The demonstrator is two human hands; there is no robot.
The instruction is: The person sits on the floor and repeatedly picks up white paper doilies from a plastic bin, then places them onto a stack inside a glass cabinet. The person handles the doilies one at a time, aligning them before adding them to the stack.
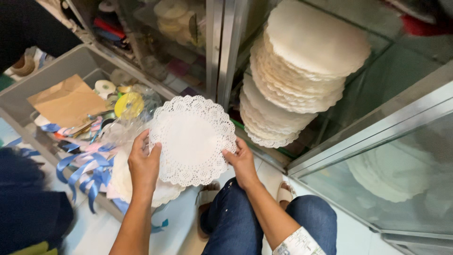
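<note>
Far left: grey tray [61,66] w/ brown paper sheet [68,100], tape rolls [128,105] and blue ribbons [85,170] spilling over its edge. Left hand [144,163] pinches left rim of a white lace doily [192,140], thumb on front, fingers behind. Doily held flat-on to the camera, in the air over the floor, in front of a glass cabinet's metal frame [222,47]. More doilies [141,186] lie below it. Right hand [241,163] pinches right rim likewise. Right of that: tall leaning stack of cream doilies [297,71] inside cabinet.
</note>
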